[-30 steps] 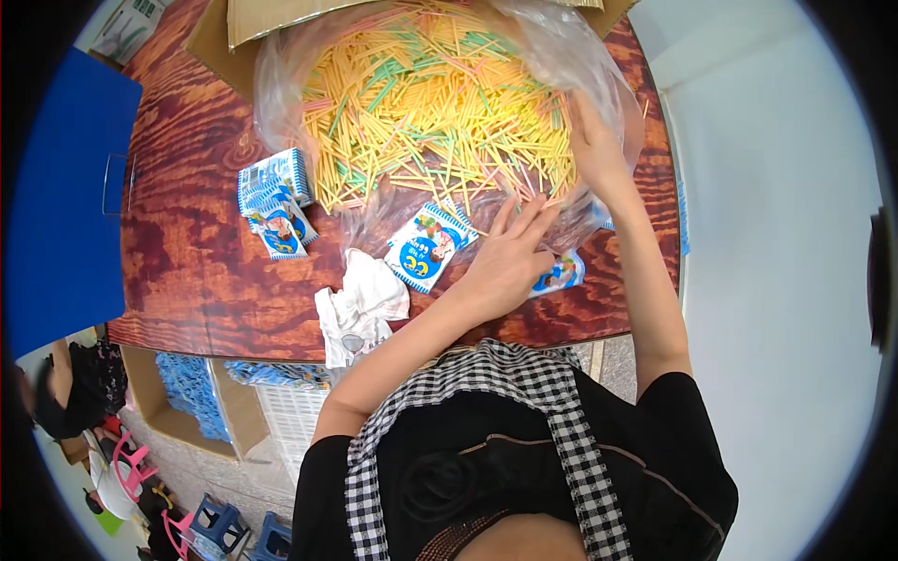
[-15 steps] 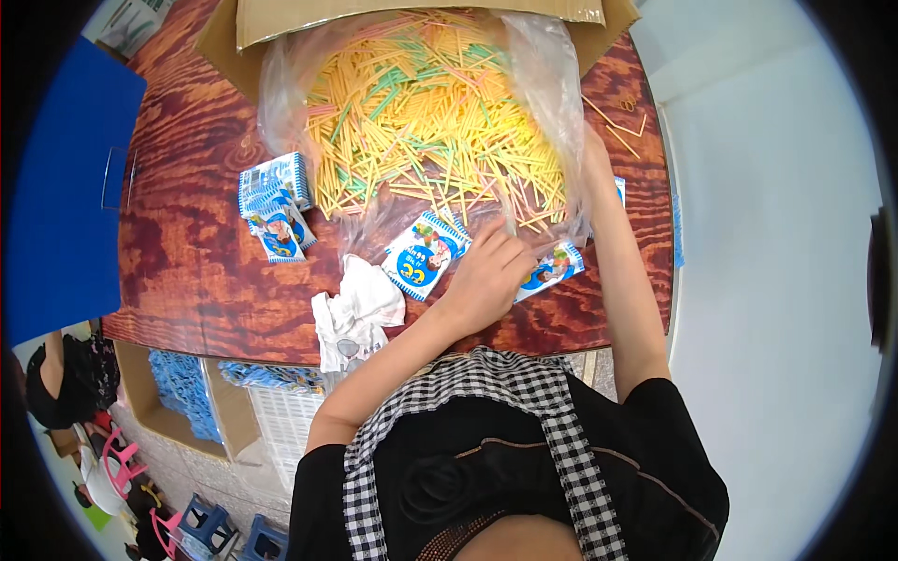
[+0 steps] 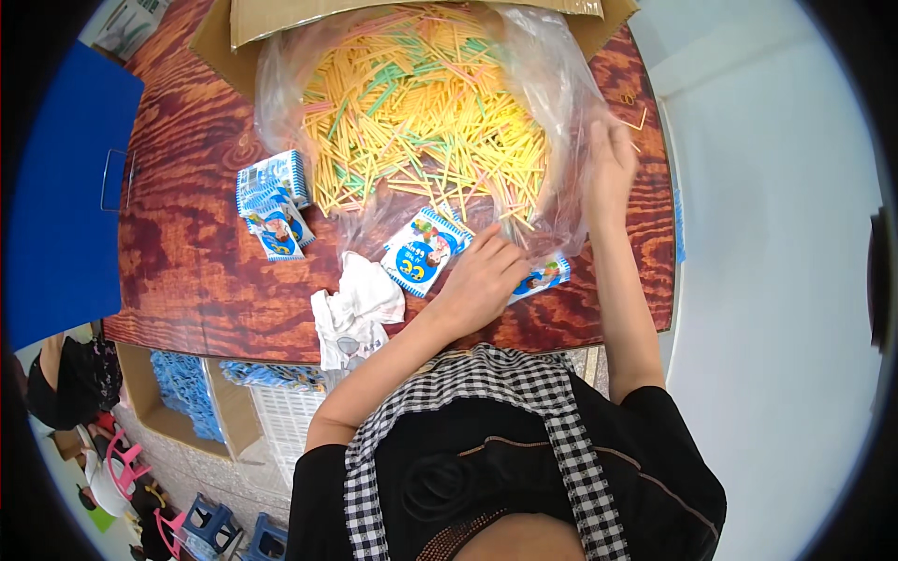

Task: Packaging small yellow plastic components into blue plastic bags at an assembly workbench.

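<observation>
A clear plastic bag (image 3: 567, 140) lies open, full of thin yellow, orange, green and pink sticks (image 3: 440, 112). My left hand (image 3: 482, 280) is closed, its fingers curled on the bag's near edge. Along the bag's right side is my right hand (image 3: 613, 178), fingers stretched and somewhat apart against the plastic; they are slightly blurred. Left of my left hand rests a blue-and-white printed packet (image 3: 426, 252). Another such packet (image 3: 544, 278) lies partly under that hand. A crumpled white cloth or bag (image 3: 360, 304) sits beside my left forearm.
The bag comes out of a cardboard box (image 3: 412, 21) on a red wood-grain table (image 3: 187, 271). Several blue-and-white packets (image 3: 274, 206) are piled to the left. Loose sticks (image 3: 642, 120) lie at the right edge. A blue panel (image 3: 70, 187) stands far left; stools (image 3: 210, 524) are on the floor.
My right hand has come out from beside the bag, slightly right and into fuller view. The bag's right side spreads further right, and the sticks there sit further left. My left hand barely moved.
</observation>
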`<action>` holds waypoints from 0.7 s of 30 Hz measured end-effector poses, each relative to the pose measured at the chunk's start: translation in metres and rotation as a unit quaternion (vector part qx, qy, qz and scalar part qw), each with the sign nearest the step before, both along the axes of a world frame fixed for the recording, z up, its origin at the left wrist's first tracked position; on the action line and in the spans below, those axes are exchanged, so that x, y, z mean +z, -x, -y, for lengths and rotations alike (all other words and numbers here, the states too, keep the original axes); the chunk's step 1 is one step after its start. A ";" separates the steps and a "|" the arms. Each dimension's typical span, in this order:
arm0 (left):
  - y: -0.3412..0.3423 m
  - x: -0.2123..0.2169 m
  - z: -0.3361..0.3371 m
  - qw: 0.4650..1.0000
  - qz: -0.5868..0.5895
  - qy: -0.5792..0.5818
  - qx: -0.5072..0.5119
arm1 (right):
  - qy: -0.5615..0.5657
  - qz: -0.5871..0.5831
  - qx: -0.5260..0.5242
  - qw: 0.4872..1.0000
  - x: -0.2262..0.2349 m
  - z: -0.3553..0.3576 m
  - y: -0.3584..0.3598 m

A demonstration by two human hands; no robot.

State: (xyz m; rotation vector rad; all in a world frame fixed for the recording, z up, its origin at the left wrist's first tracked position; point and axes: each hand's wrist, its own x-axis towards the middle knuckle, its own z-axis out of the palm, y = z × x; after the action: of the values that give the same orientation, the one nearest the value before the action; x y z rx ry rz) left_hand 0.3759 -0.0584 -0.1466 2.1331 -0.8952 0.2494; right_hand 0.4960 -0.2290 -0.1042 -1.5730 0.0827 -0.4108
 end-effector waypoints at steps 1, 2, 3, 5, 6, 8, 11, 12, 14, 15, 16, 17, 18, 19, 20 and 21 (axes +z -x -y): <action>0.001 -0.001 0.000 1.000 -0.002 -0.013 -0.002 | 0.093 0.054 -0.020 0.994 0.019 -0.005 0.010; 0.002 -0.003 0.000 1.000 -0.004 -0.015 -0.003 | 0.091 0.052 -0.021 0.994 0.028 -0.009 0.019; 0.003 -0.004 0.001 1.000 0.001 -0.015 0.002 | 0.250 0.153 0.072 0.953 0.034 -0.012 0.026; 0.002 -0.003 0.002 1.000 0.009 -0.014 -0.003 | 0.400 0.247 0.151 0.870 0.035 -0.014 0.031; 0.001 -0.003 0.001 0.999 0.004 -0.033 -0.005 | 0.441 0.199 0.228 0.845 0.029 -0.017 0.030; 0.000 -0.002 -0.002 0.999 0.001 -0.053 -0.008 | 0.478 0.150 0.301 0.811 0.014 -0.012 0.019; 0.000 0.000 -0.013 0.997 -0.017 -0.068 0.013 | 0.589 0.118 0.243 0.762 -0.003 0.013 0.001; -0.001 0.001 -0.016 0.997 -0.019 -0.063 0.031 | 0.589 0.118 0.243 0.762 -0.007 0.017 0.001; -0.001 0.001 -0.022 0.997 -0.021 -0.059 0.050 | 0.614 0.171 0.250 0.729 -0.008 0.016 0.003; 0.000 0.001 -0.023 0.996 -0.028 -0.063 0.051 | 0.613 0.172 0.251 0.729 -0.008 0.016 0.002; 0.000 0.001 -0.025 0.996 -0.034 -0.068 0.052 | 0.616 0.179 0.257 0.723 -0.009 0.015 0.002; 0.000 0.002 -0.025 0.996 -0.034 -0.069 0.053 | 0.619 0.187 0.263 0.716 -0.009 0.015 0.002; 0.000 0.003 -0.025 0.995 -0.039 -0.075 0.054 | 0.618 0.187 0.263 0.717 -0.009 0.014 0.001; 0.000 0.004 -0.025 0.994 -0.043 -0.080 0.053 | 0.629 0.207 0.259 0.703 -0.008 0.014 0.000; 0.000 0.005 -0.024 0.994 -0.043 -0.082 0.051 | 0.639 0.227 0.254 0.690 -0.008 0.014 -0.001; 0.000 0.006 -0.024 0.994 -0.049 -0.078 0.056 | 0.639 0.226 0.252 0.691 -0.006 0.012 -0.003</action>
State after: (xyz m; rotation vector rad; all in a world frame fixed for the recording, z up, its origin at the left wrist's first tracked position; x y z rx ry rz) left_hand 0.3756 -0.0340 -0.1403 2.3217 -0.7611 0.1333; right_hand 0.4986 -0.2414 -0.1103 -2.6675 -1.2677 -0.4066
